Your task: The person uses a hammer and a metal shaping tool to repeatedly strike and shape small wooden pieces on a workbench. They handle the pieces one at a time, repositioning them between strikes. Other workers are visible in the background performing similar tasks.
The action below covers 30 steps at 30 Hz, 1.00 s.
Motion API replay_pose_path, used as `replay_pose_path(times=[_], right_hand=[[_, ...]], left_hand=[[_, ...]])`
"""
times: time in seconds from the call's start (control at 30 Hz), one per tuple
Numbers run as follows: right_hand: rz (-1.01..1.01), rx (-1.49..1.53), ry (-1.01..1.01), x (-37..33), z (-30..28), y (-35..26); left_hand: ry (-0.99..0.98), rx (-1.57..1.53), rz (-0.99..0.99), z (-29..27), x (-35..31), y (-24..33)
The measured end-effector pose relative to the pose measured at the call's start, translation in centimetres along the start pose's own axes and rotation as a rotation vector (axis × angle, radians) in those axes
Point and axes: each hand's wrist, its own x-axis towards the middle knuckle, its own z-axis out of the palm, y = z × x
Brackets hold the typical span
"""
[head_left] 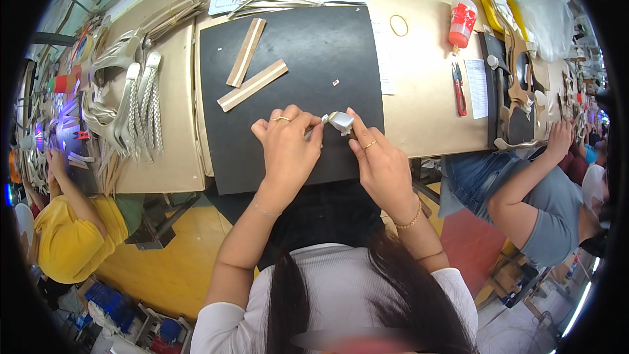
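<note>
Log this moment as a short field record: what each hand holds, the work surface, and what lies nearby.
left hand: pinches one end of the small silver strap piece
right hand: pinches its other end
surface: black mat on a tan table
on mat: two tan-edged strips, apart from the hands
right of mat: red snips, rubber band, red-labelled bottle
left of mat: silver braided straps
others: co-workers at both sides

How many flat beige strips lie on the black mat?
2: one strip near the upper left of the black mat, tilted; the other strip just below it. None seems hidden.
</note>
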Motion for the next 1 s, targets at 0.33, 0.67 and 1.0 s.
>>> replay_pose_path(times=[0.33, 0.67, 1.0], right_hand=[[0.002, -0.051, -0.026, 0.6, 0.0, -0.1], [-0.023, -0.066, -0.018, 1.1, 0.1, -0.9], [-0.006, -0.116, -0.029, 0.7, 0.8, -0.6]], left_hand=[[0.055, 0.025, 0.059, 0.3, 0.0, -0.2], [0.15, 0.089, 0.135, 0.9, -0.4, -0.2], [0.172, 0.072, 0.15, 1.1, -0.5, -0.4]])
